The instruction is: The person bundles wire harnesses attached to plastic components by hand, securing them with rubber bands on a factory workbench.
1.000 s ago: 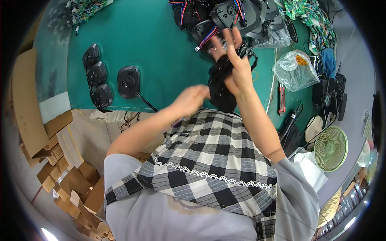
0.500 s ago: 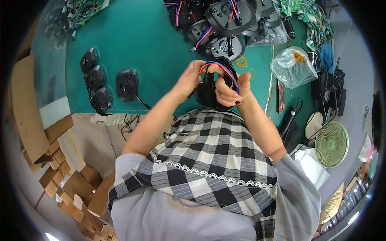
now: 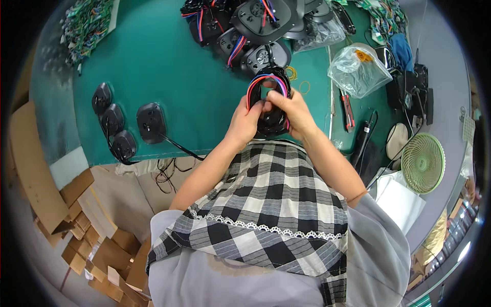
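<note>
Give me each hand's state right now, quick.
Left hand: closed on the black part.
Right hand: closed on the same black part, fingers by its coloured wires.

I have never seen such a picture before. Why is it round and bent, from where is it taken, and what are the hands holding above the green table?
The picture comes from a wide fisheye camera worn on the person's head and looking down, so straight edges bend near the rim. No machine is at work here, only a person with bare hands. The forearms rise from the lower edge, over a checked garment.

The left hand and the right hand together hold a black round part with a loop of coloured wires above the green table.

On the table lie four finished-looking black parts with cables at the left, a heap of similar black parts at the top, a clear plastic bag and a red-handled tool at the right. A small green fan stands beside the table, and cardboard boxes lie lower left.
</note>
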{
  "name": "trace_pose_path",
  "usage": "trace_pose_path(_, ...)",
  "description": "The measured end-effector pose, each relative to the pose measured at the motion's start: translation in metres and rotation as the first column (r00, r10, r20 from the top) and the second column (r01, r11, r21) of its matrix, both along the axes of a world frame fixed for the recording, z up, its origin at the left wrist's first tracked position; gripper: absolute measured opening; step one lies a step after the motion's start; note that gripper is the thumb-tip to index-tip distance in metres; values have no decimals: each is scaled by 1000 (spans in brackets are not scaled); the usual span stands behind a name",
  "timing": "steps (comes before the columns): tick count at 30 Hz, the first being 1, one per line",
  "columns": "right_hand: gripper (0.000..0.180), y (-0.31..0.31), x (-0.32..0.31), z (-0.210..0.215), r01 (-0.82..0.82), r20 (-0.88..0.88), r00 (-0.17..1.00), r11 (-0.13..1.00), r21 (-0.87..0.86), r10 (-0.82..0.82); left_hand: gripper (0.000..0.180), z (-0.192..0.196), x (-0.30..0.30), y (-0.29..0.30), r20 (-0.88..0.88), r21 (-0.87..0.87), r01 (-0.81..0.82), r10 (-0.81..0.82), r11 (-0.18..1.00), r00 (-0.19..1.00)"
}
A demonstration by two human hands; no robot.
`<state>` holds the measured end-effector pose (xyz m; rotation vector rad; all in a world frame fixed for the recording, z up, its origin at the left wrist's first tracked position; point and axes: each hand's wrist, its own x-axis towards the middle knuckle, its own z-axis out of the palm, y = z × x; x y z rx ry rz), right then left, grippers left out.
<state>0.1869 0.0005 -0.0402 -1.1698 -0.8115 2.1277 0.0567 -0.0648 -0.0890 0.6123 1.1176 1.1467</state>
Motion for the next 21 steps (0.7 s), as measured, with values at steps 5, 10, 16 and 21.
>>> trace_pose_path(5,61,-22,17,-16,23,23,999,998,55,-24,29,15,12,5,-661,-98,147,-175,984,729)
trace_pose_path(10,60,-23,19,-26,-127,107,986,992,-19,129,34,17,24,-1,-751,-291,571,-553,768,361)
trace_pose_path(16,16,-23,28,-17,261,35,964,908,-328,-265,53,25,8,-20,-538,-170,601,-584,781,608)
trace_pose_path(21,13,-38,43,-18,252,54,968,939,-236,-246,61,9,1,-39,-513,63,675,-556,735,654)
